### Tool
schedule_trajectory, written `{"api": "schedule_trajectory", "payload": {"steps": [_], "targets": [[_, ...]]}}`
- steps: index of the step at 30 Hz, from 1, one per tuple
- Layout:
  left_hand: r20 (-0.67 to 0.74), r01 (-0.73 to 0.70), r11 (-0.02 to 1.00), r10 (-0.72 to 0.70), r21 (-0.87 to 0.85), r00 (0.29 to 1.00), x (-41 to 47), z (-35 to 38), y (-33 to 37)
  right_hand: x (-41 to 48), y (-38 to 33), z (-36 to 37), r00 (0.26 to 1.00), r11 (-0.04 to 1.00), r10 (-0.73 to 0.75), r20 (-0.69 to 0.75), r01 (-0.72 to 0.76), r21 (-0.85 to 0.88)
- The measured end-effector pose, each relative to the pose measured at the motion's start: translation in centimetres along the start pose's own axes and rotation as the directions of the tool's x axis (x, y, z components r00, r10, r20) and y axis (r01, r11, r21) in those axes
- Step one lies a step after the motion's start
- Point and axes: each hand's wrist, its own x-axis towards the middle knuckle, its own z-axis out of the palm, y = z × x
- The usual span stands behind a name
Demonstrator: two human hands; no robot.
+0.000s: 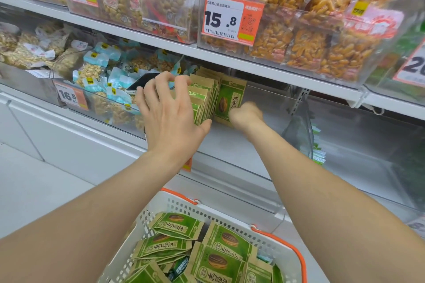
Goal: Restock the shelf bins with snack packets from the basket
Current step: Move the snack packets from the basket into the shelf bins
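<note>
Green and brown sunflower seed packets (204, 96) stand in a row at the left end of a clear shelf bin (264, 174). My left hand (167, 112) is spread over the row, fingers curled over the tops and thumb against the packets' lower edge. One packet (230, 96) stands face-out at the right of the row. My right hand (247, 114), blurred, grips its lower right corner. Below, a white basket (179, 207) with orange handles holds several more of the same packets (220, 257).
A phone (142, 81) lies on teal peanut packets (92, 71) in the bin to the left. The shelf above carries bins of orange snacks (310, 48) with a 15.8 price tag (227, 20). Green packets (318, 151) stand in the bin to the right.
</note>
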Motion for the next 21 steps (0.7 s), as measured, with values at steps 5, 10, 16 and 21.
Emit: {"api": "schedule_trajectory", "payload": {"steps": [5, 10, 16, 21], "targets": [[-0.050, -0.189, 0.975, 0.184, -0.120, 0.982, -0.6, -2.4, 1.6, -4.7, -0.4, -2.5, 0.947, 0.917, -0.303, 0.109, 0.321, -0.236], [0.270, -0.045, 0.984, 0.091, -0.172, 0.959, -2.3, -5.1, 2.6, -11.1, -0.9, -5.8, 0.782, 0.669, -0.569, 0.253, 0.620, -0.411], [0.831, -0.260, 0.965, 0.175, -0.039, 0.528, -6.6, -6.3, 2.2, -20.3, 1.6, -7.6, 0.664, 0.360, -0.382, 0.643, 0.748, -0.558], [0.980, -0.492, 0.854, 0.199, -0.169, 0.008, -13.7, -3.0, 2.7, -23.5, 7.0, -5.4, 0.555, 0.196, -0.029, 0.832, 0.819, -0.539]]}}
